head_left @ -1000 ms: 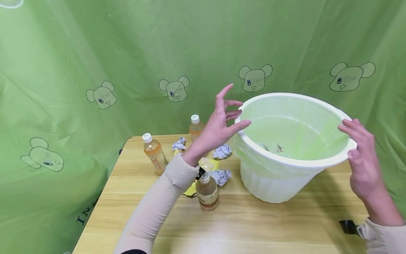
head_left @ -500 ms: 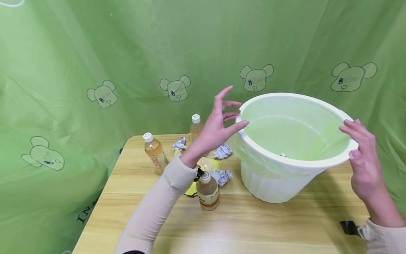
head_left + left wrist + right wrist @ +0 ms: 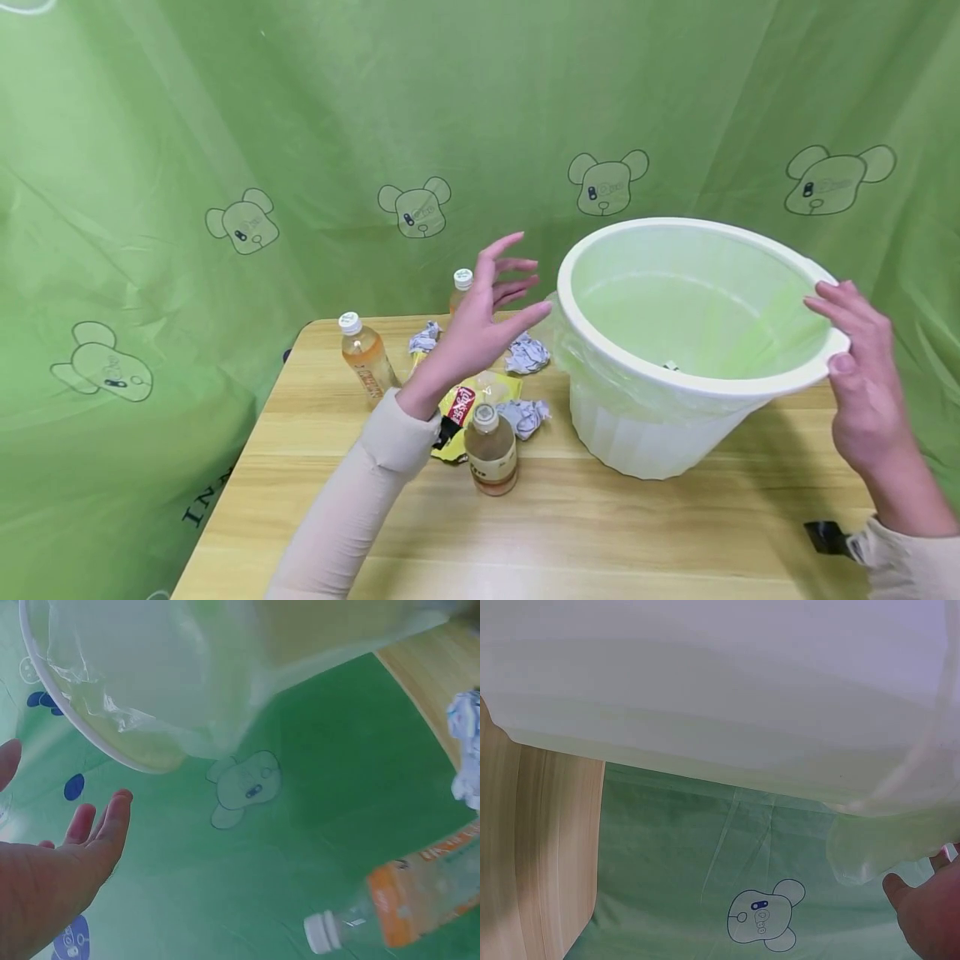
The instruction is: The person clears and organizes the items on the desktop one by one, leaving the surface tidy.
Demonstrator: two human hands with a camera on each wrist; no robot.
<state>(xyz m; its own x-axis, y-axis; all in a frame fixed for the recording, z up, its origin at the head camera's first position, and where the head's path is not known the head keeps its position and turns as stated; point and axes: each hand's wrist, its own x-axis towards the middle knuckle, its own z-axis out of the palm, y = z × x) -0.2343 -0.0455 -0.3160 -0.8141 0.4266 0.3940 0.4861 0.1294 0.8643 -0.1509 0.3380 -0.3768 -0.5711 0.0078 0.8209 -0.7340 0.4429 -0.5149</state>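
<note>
Bin of ribbed white plastic [image 3: 633, 442] seems light, stiff — we best take its rim [image 3: 720, 387]: right hand [image 3: 862, 375] grips there; left hand [image 3: 472, 333] is apart, fingers wide.

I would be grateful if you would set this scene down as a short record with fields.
White bin: on the wooden table, with a translucent green liner hanging over its rim
Right hand: grips the rim
Left hand: raised near the rim, apart from it, holding nothing
Bottles: three, all capped; front bottle, left bottle, back bottle partly hidden
Crumpled paper: three pieces
Yellow packaging: among the paper and bottles
Backdrop: green, printed with cartoon heads
</note>
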